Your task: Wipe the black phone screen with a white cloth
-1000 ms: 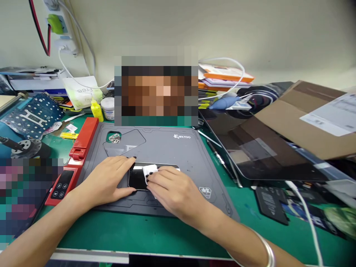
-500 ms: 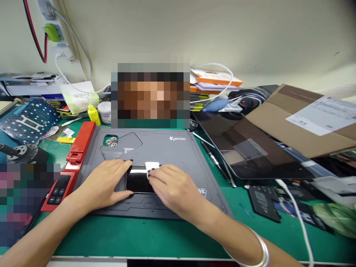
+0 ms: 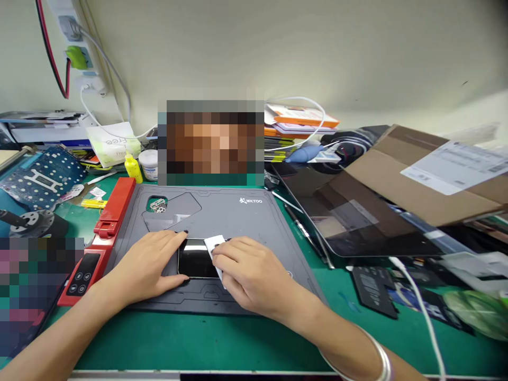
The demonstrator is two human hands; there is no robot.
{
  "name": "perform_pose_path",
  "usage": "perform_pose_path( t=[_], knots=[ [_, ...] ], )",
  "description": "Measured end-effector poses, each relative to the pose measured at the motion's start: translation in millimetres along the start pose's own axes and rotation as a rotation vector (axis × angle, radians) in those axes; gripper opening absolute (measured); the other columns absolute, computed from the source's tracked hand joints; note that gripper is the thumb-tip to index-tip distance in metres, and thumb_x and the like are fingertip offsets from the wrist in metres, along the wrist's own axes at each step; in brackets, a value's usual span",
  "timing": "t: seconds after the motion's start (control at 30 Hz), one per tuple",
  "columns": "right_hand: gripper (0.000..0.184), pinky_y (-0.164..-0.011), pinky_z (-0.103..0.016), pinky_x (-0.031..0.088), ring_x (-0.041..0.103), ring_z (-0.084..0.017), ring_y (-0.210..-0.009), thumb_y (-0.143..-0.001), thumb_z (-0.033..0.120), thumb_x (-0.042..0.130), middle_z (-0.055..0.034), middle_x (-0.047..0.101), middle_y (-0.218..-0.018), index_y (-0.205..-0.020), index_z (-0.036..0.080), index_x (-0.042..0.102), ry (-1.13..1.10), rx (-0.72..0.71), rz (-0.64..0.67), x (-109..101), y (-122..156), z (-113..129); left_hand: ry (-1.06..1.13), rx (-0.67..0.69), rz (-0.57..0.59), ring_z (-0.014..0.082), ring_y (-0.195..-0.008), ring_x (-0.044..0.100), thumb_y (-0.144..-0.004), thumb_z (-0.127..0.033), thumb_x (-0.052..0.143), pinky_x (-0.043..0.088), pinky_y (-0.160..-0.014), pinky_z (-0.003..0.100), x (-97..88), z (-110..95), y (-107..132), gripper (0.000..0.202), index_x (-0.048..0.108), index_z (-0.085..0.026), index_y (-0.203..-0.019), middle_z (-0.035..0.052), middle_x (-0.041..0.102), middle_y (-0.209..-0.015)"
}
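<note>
A phone with a shiny black screen lies flat on the grey work mat. My left hand grips its left end, thumb along the near edge and fingers at the far edge. In my right hand a folded white wipe is pinched and pressed on the right part of the screen. My right fingers and the wipe hide the phone's right end. Behind the phone, a clear glass panel with a thin black border rests on the mat, partly over its cutout.
A red device with buttons stands along the mat's left side. On the right lie a pen-like tool, a large dark screen, a cardboard box and a white cable. A yellow bottle and white jar stand behind.
My right hand has shifted slightly down across the screen, and more of the white wipe now shows, including below my fingers. My left hand keeps its hold on the phone. The view has shifted slightly.
</note>
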State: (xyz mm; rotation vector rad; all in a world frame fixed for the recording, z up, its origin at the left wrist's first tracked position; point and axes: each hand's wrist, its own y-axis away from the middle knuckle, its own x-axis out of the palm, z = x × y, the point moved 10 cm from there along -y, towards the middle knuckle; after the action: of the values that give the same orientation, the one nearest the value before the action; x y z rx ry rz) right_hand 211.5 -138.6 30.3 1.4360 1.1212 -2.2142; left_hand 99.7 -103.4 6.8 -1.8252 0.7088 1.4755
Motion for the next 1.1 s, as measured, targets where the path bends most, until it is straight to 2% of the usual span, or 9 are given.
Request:
perform_pose_path(
  t=[0.1, 0.33, 0.57, 0.7, 0.9, 1.1],
  knots=[
    [0.025, -0.071, -0.032, 0.043, 0.060, -0.017, -0.076, -0.087, 0.008, 0.043, -0.0051, 0.068, -0.081, -0.076, 0.017, 0.063, -0.001, -0.008, 0.003, -0.8, -0.3, 0.2, 0.005, -0.002, 0.001, 0.0305, -0.116, 0.058, -0.083, -0.044, 0.066, 0.048, -0.096, 0.045, -0.5, -0.5, 0.3, 0.062, 0.042, -0.014, -0.132, 0.0169, 0.060, -0.127],
    [0.023, -0.077, -0.033, 0.047, 0.064, -0.019, -0.082, -0.089, 0.004, 0.045, -0.0062, 0.071, -0.086, -0.093, 0.014, 0.065, 0.057, -0.032, -0.037, -4.6, -0.9, -5.1, 0.027, -0.011, 0.006, 0.0308, -0.117, 0.057, -0.084, -0.044, 0.064, 0.047, -0.097, 0.046, 0.6, 1.0, 1.2, 0.061, 0.043, -0.015, -0.133, 0.0171, 0.060, -0.128],
    [0.025, -0.075, -0.033, 0.047, 0.064, -0.019, -0.082, -0.088, 0.002, 0.046, -0.0068, 0.072, -0.089, -0.084, 0.015, 0.067, 0.125, -0.092, -0.008, 1.3, 1.4, 0.4, 0.018, -0.013, 0.019, 0.0313, -0.118, 0.057, -0.084, -0.044, 0.064, 0.048, -0.097, 0.047, 0.3, -0.6, -0.2, 0.060, 0.043, -0.016, -0.132, 0.0173, 0.060, -0.127],
    [0.024, -0.073, -0.032, 0.046, 0.064, -0.019, -0.079, -0.090, 0.003, 0.046, -0.0066, 0.071, -0.087, -0.086, 0.014, 0.067, 0.170, -0.046, -0.029, -0.2, 2.1, -4.0, 0.008, -0.017, 0.025, 0.0312, -0.118, 0.057, -0.084, -0.044, 0.065, 0.047, -0.097, 0.046, 0.4, -0.5, -0.8, 0.061, 0.042, -0.015, -0.132, 0.0178, 0.060, -0.128],
    [0.029, -0.075, -0.032, 0.046, 0.062, -0.019, -0.077, -0.089, 0.001, 0.043, -0.0070, 0.070, -0.084, -0.077, 0.015, 0.065, 0.159, -0.114, -0.013, 5.9, 2.2, 16.6, 0.016, -0.015, 0.027, 0.0309, -0.118, 0.057, -0.083, -0.043, 0.065, 0.047, -0.097, 0.046, 1.0, -0.1, -1.2, 0.060, 0.043, -0.015, -0.132, 0.0169, 0.060, -0.128],
    [0.026, -0.071, -0.033, 0.047, 0.063, -0.019, -0.075, -0.089, 0.001, 0.043, -0.0083, 0.071, -0.085, -0.085, 0.013, 0.066, 0.223, -0.030, -0.029, 2.1, 4.3, -2.3, 0.018, -0.032, 0.042, 0.0304, -0.118, 0.057, -0.084, -0.044, 0.064, 0.047, -0.096, 0.045, 1.2, 0.2, -1.1, 0.060, 0.043, -0.016, -0.132, 0.0162, 0.060, -0.128]
  ],
)
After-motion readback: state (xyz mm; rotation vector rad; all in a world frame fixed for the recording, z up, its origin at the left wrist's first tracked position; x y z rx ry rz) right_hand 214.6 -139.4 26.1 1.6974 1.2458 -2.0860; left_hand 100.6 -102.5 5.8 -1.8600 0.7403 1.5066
